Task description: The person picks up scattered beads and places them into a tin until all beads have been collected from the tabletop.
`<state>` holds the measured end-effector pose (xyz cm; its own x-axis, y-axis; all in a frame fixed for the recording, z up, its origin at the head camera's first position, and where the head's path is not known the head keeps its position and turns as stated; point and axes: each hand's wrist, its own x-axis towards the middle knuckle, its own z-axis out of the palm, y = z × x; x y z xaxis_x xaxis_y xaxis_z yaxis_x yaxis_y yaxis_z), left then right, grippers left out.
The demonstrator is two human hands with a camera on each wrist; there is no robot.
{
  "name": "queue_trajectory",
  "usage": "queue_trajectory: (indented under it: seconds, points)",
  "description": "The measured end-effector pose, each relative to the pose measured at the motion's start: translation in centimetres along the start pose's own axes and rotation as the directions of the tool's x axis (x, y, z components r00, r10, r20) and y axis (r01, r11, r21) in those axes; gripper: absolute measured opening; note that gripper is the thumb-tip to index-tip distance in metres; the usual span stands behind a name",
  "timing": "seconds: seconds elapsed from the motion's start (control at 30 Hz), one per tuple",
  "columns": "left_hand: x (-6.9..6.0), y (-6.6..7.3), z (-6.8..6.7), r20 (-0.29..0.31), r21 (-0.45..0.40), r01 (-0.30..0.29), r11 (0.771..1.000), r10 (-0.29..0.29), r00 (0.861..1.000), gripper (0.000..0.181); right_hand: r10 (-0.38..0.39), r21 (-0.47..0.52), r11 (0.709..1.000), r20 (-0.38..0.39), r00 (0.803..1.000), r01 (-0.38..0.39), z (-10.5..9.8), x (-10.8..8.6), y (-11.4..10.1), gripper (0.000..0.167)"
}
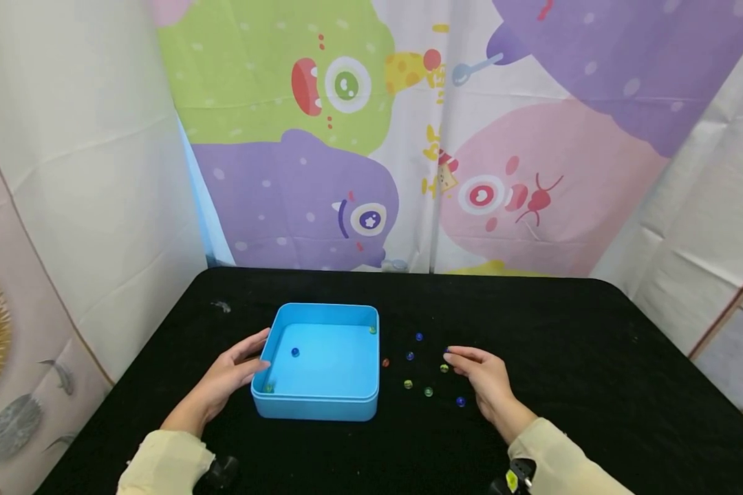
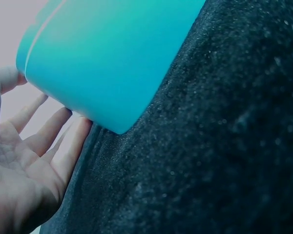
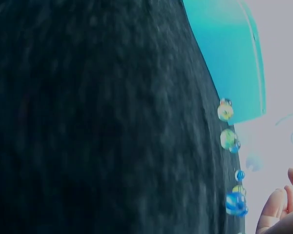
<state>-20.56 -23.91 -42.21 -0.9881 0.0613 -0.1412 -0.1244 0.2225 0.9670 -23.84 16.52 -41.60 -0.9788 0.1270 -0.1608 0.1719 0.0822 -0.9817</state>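
Note:
A blue square box [image 1: 316, 407] stands on the black table. My left hand [image 1: 225, 375] rests its fingertips against the box's left side, the thumb at the rim; the left wrist view shows its fingers [image 2: 51, 131] fairly straight along the wall. Inside the box lie a blue marble [image 1: 294, 352], a green marble [image 1: 269, 388] and a yellow-green marble [image 1: 373, 330]. My right hand [image 1: 489, 385] pinches a blue marble [image 1: 447, 350], mostly hidden by the fingertips. Just below them lies a yellow-green marble [image 1: 444, 368]. In the right wrist view, the right hand appears only partly.
Between box and right hand lie several loose marbles, among them an orange marble [image 1: 386, 362], a blue marble [image 1: 419, 337] and a green marble [image 1: 428, 391]. Another blue marble [image 1: 461, 401] lies beside the right hand. A cartoon-printed curtain [image 1: 322, 199] hangs behind the table [image 1: 532, 309].

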Motion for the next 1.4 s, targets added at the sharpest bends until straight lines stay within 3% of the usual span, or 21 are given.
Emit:
queue_trajectory:
  seconds: [0.17,0.37,0.47,0.63,0.8,0.97,1.13,1.4]
  points:
    - [0.0,0.0,0.0,0.001,0.002,0.001,1.0,-0.001,1.0,0.065,0.007,-0.003,1.0,-0.024,1.0,-0.007,-1.2,0.6,-0.1,0.033]
    - [0.0,0.0,0.0,-0.001,-0.003,0.003,1.0,-0.003,1.0,0.065,0.056,0.084,0.995,-0.041,0.998,-0.053,-2.4,1.4,-0.4,0.035]
    - [0.0,0.0,0.0,0.001,-0.002,0.004,1.0,-0.004,1.0,0.065,0.074,0.076,0.995,-0.057,0.996,-0.069,-2.8,1.8,-0.3,0.037]
    - [0.1,0.0,0.0,0.009,-0.002,-0.001,1.0,0.001,1.0,0.064,0.095,-0.009,0.995,-0.067,0.993,-0.095,-3.1,2.5,0.2,0.044]
    - [0.2,0.0,0.0,0.014,-0.012,-0.005,1.0,0.005,1.0,0.065,0.111,-0.18,0.978,0.026,0.994,-0.104,-3.7,3.0,0.4,0.044]
    - [0.2,-0.1,0.0,0.007,-0.011,0.007,1.0,-0.007,1.0,0.065,0.102,-0.336,0.94,0.125,0.987,-0.054,-4.0,3.2,0.1,0.04]
    - [0.1,-0.1,0.0,-0.003,-0.009,0.014,1.0,-0.014,1.0,0.065,0.089,-0.368,0.93,0.174,0.981,-0.019,-4.1,3.5,0.0,0.036]
    - [0.0,0.0,-0.1,0.011,-0.02,0.002,1.0,-0.002,1.0,0.064,0.065,-0.427,0.904,0.183,0.981,0.02,-4.1,3.6,0.2,0.028]
